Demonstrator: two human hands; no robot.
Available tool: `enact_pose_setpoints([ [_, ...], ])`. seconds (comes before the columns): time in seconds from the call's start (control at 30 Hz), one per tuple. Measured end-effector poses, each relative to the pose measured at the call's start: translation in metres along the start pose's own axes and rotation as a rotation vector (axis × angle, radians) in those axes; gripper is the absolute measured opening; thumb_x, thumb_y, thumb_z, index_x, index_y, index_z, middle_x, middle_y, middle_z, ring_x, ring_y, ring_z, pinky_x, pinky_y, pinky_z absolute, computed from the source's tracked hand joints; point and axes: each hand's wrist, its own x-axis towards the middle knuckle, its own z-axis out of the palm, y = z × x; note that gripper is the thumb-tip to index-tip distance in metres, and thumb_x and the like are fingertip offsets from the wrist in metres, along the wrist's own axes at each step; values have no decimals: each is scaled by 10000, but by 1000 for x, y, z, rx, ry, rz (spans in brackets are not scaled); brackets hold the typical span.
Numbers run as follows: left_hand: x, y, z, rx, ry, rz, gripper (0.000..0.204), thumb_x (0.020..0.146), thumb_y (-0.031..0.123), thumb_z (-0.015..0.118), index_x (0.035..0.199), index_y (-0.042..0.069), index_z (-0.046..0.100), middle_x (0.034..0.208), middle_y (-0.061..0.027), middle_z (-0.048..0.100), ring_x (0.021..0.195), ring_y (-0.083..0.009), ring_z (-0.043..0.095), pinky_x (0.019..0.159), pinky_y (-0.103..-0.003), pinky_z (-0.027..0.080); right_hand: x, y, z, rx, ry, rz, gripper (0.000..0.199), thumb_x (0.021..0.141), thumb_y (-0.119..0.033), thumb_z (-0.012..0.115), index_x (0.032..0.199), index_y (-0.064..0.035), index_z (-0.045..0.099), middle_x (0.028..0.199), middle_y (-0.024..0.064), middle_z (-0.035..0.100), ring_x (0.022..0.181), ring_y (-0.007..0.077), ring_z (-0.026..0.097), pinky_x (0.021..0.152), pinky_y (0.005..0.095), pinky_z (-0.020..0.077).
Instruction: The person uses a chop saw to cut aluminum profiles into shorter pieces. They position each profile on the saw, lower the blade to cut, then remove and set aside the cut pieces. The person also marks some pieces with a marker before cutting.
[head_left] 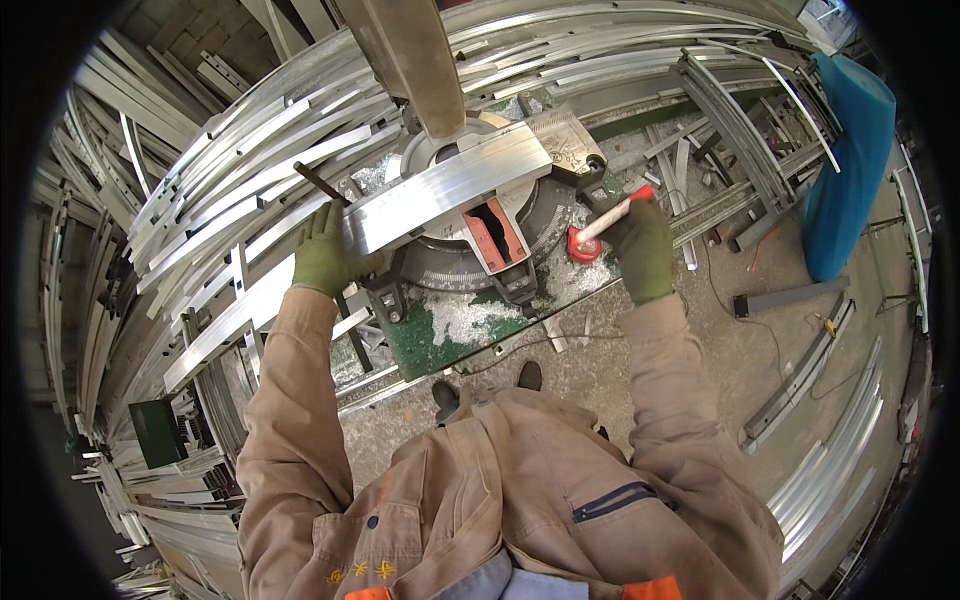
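Left green-gloved hand point(335, 250): fingers part-spread at wide silver aluminium profile point(450, 188), which extends rightward from them; grip cannot be told. Right green-gloved hand point(645, 250): fingers curled around red-ended, pale-handled tool point(604, 220).

Worn on the head, the fisheye (rim black, straight edges bowed) looks steeply down and slightly forward: jacket point(440, 470) very near at the bottom, shoes point(531, 375) beyond, saw point(450, 270) above centre, bars point(260, 130) farther out.

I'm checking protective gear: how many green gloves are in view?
2: one on the left hand, by the silver bar; one on the right hand, by the red-and-white handle.
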Motion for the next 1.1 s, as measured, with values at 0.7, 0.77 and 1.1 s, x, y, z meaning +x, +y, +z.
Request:
enact_pose_setpoints([
  [0.7,-241,-18,-35,-1675,-213,-228,426,1265,395,692,1231,-9,823,952,-41,751,898,-135,683,828,-339,594,-134,104,250,-233,-1000,442,542,1023,-92,937,1515,31,746,1378,195,845,1067,241,820,949,405,684],
  [0.77,-248,-43,-29,-1948,-177,-295,454,1280,425,650,1232,-2,796,1038,-51,771,943,-157,695,856,-351,587,-147,134,288,-237,-1032,431,500,1088,-163,912,1511,43,744,1359,220,854,1034,241,824,915,397,680],
  [1.1,-274,-157,-1,-1495,171,-478,312,1185,305,752,1239,9,832,1094,-155,847,962,-299,788,888,-437,626,-138,241,464,-601,-956,-318,505,1256,-441,715,1366,45,799,1196,116,800,1029,151,812,913,305,684],
])
